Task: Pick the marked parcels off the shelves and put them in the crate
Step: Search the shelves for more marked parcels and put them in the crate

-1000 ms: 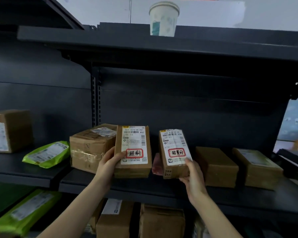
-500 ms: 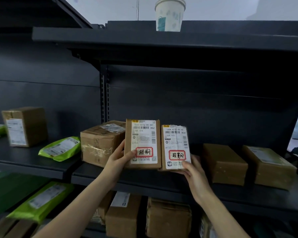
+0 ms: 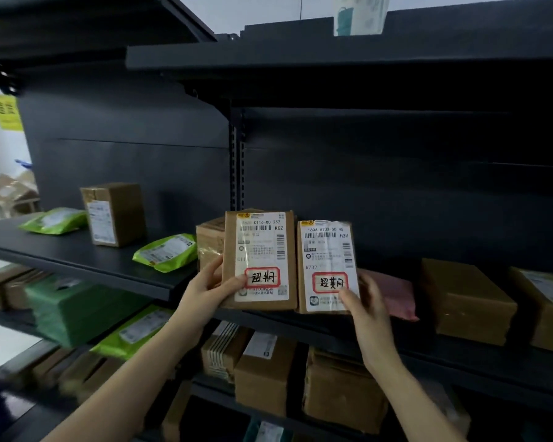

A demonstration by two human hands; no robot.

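— At the middle shelf (image 3: 422,344), what's each hand got?
— Left hand (image 3: 205,293) grips the left marked parcel (image 3: 259,250), right hand (image 3: 369,311) holds the right marked parcel (image 3: 328,250); both upright, side by side

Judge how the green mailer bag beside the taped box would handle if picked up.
The green mailer bag probably flops: its plastic looks creased and puffy. Likely light, since it lies low on the shelf. Its glossy film may slip.
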